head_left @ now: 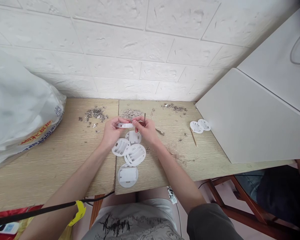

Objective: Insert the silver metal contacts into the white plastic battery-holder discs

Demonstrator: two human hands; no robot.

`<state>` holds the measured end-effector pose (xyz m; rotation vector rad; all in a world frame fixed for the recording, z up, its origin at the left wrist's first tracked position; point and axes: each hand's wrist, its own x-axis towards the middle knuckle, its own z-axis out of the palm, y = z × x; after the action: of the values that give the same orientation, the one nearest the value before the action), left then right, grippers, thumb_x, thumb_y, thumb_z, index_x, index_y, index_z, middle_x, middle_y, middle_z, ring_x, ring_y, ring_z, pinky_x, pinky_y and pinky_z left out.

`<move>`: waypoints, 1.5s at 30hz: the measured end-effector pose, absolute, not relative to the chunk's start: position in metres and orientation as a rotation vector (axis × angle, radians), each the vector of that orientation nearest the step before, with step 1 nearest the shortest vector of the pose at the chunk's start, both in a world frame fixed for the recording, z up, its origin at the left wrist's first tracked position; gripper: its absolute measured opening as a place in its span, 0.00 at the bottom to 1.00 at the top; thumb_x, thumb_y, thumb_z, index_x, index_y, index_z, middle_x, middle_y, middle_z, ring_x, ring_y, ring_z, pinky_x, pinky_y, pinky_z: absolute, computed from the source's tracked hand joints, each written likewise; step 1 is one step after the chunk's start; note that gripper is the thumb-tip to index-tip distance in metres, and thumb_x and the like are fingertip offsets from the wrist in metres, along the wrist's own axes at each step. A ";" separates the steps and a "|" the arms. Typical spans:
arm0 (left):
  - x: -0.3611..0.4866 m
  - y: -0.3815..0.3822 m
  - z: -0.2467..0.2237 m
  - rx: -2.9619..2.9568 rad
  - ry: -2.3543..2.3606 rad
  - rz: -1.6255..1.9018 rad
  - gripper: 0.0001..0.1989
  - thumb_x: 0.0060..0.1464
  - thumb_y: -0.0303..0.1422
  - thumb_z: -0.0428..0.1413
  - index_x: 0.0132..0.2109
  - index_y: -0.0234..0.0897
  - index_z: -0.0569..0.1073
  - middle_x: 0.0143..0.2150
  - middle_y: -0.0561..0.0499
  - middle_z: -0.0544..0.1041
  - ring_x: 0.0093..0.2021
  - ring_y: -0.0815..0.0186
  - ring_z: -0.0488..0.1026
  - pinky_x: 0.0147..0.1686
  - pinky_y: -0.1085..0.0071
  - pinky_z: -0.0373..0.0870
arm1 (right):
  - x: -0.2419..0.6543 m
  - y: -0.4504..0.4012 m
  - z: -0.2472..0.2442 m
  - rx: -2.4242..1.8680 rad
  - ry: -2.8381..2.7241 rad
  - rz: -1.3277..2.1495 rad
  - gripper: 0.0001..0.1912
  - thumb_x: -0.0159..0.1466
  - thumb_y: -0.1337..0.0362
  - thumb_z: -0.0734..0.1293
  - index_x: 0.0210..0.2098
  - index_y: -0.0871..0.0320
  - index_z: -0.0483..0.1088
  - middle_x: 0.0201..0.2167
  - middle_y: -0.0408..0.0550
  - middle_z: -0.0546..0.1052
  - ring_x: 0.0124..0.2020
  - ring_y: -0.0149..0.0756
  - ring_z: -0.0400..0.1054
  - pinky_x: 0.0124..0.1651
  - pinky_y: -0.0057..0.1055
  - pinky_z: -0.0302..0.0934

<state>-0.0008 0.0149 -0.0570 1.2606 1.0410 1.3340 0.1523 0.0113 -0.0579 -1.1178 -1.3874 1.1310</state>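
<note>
In my left hand (113,130) is a white round plastic battery case (125,125), held nearly edge-on, fingers closed around its rim. My right hand (145,128) meets the case's right edge with thumb and index finger pinched together. A thin dark metal tool (144,118) sticks up from the right hand's fingers; its tip is hidden. Any small part in the pinch is too small to make out. Below the hands lie several more white round battery cases (135,154), some overlapping, with one case (128,175) nearest the table's front edge.
Small metal contacts lie in a left pile (96,114), a middle pile (131,113) and a right scatter (175,107). A metal rod (160,132) shows beside my right hand. Farther right are two white discs (200,126), a wooden stick (193,137) and a white panel (260,123). A plastic sack (22,110) stands left.
</note>
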 end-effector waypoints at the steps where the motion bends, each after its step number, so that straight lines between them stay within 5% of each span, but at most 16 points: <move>1: -0.001 0.015 -0.057 1.262 1.039 1.332 0.04 0.38 0.27 0.62 0.27 0.37 0.76 0.34 0.48 0.79 0.38 0.62 0.76 0.40 0.68 0.72 | 0.153 0.012 -0.058 -1.122 -1.433 1.083 0.15 0.59 0.51 0.68 0.33 0.57 0.70 0.24 0.41 0.70 0.21 0.27 0.62 0.26 0.27 0.55; 11: -0.003 0.015 -0.059 1.309 1.076 1.302 0.06 0.35 0.24 0.59 0.25 0.36 0.77 0.32 0.49 0.80 0.36 0.61 0.76 0.37 0.69 0.72 | 0.166 0.015 -0.058 -1.080 -1.665 0.973 0.11 0.61 0.56 0.67 0.32 0.59 0.74 0.33 0.46 0.72 0.24 0.27 0.64 0.28 0.28 0.61; 24: -0.007 0.021 -0.063 1.250 1.079 1.185 0.05 0.31 0.25 0.63 0.23 0.37 0.79 0.30 0.48 0.80 0.32 0.63 0.75 0.33 0.70 0.71 | 0.171 0.015 -0.062 -1.027 -1.927 0.663 0.09 0.62 0.63 0.66 0.30 0.58 0.78 0.30 0.47 0.76 0.29 0.31 0.67 0.30 0.29 0.58; 45: -0.011 0.023 -0.061 1.225 0.864 1.258 0.07 0.35 0.28 0.67 0.23 0.38 0.76 0.33 0.49 0.79 0.36 0.61 0.76 0.37 0.65 0.73 | 0.158 0.009 -0.058 -0.948 -1.468 1.157 0.13 0.64 0.52 0.64 0.35 0.56 0.63 0.26 0.39 0.69 0.20 0.24 0.63 0.26 0.26 0.58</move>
<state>-0.0106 0.0225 -0.0606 1.2246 0.8642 1.2579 0.1582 0.0087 -0.0582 -0.9479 -1.4675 1.1569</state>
